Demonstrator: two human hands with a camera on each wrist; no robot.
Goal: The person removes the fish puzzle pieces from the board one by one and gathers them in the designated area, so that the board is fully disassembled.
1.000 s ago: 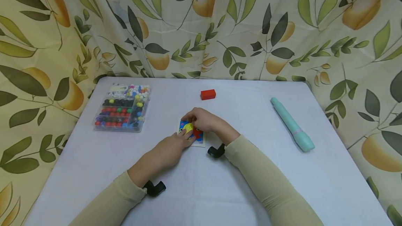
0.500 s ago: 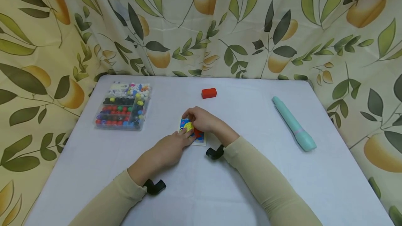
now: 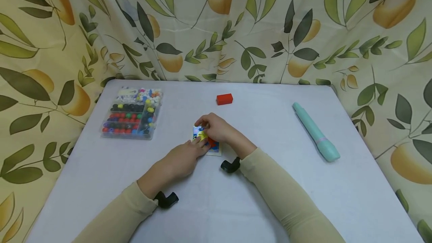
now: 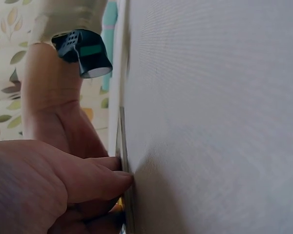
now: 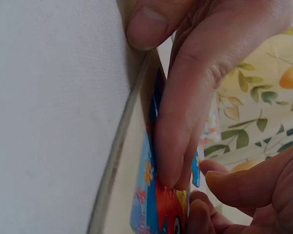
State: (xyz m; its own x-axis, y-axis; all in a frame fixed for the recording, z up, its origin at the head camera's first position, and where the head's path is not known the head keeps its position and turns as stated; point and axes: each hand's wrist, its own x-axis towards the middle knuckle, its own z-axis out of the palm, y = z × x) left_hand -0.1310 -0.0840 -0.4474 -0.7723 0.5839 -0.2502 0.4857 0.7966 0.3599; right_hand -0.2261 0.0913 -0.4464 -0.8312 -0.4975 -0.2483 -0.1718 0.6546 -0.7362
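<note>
A small jigsaw board (image 3: 216, 151) with a colourful fish picture lies on the table before the person. The left hand (image 3: 183, 158) rests on it from the near left. Its straight fingers press the red and yellow picture, and its thumb touches the board's edge in the right wrist view. At the board's far left corner, the right hand (image 3: 218, 128) pinches a blue puzzle piece (image 5: 196, 170) between thumb and fingers. That piece looks tilted up and catches the light in the head view. The hands cover much of the picture.
A clear compartment box of beads (image 3: 131, 113) stands at the table's left. A red block (image 3: 224, 99) lies behind the hands, and a mint-green tapered tube (image 3: 315, 132) lies to the right. Black wrist cameras stick out below both wrists. A leaf-patterned curtain (image 3: 202, 29) hangs behind.
The blue corner of the picture under the right fingers has turned pale and shiny, as its piece tips up. Both hands stay nearly in place.
</note>
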